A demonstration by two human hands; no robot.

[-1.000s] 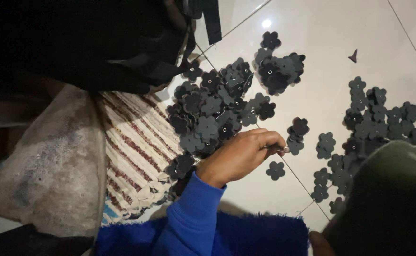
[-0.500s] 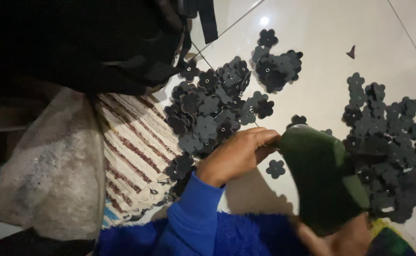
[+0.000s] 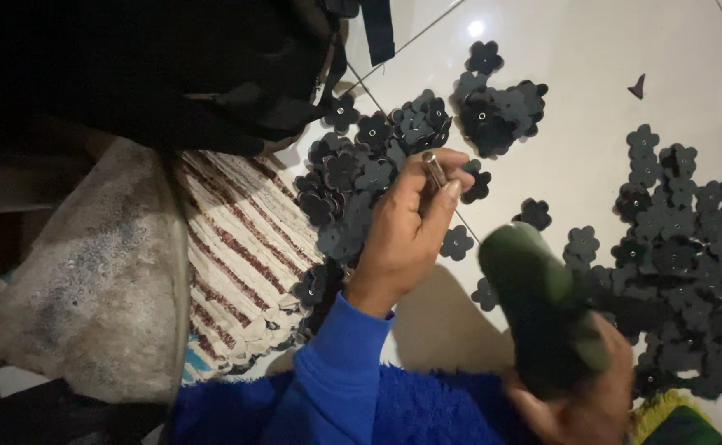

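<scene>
Hand [image 3: 406,235] above flower cutouts [image 3: 361,177], bare tile [image 3: 591,58] beyond.

L hand [image 3: 406,231] pinching, R hand [image 3: 579,404] gripping

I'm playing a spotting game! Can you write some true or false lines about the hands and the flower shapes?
1. The left hand pinches a small metal piece. True.
2. The right hand is empty. False: it grips a dark green tool.
3. The flower cutouts are bright yellow. False: they are dark, nearly black.
4. The cutouts lie on a pale tiled floor. True.
5. A striped rug lies left of the left hand. True.
6. The left sleeve is red. False: it is blue.
</scene>
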